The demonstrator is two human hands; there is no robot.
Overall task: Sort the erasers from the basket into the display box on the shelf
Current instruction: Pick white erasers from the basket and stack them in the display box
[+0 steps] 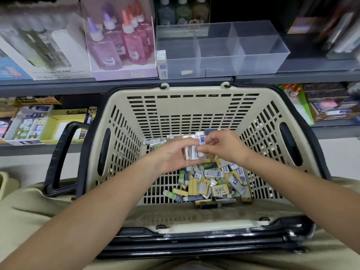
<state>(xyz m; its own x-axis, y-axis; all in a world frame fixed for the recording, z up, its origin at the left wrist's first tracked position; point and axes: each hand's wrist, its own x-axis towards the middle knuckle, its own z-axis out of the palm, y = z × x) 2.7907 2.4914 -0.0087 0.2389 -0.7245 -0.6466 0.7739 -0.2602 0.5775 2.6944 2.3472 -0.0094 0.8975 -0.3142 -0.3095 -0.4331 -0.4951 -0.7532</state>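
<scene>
Over basket — left hand clasps eraser stack; right hand grip pinches single eraser above it.

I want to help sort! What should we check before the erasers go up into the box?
1. Left grip holds a stack of white erasers: ok.
2. Right grip pinches one eraser: ok.
3. Box is open on top, with room: ok.
4. Held ones match the boxed eraser standing in the left compartment: cannot tell, too blurred.
5. Basket emptied: not ok, a pile remains.
</scene>
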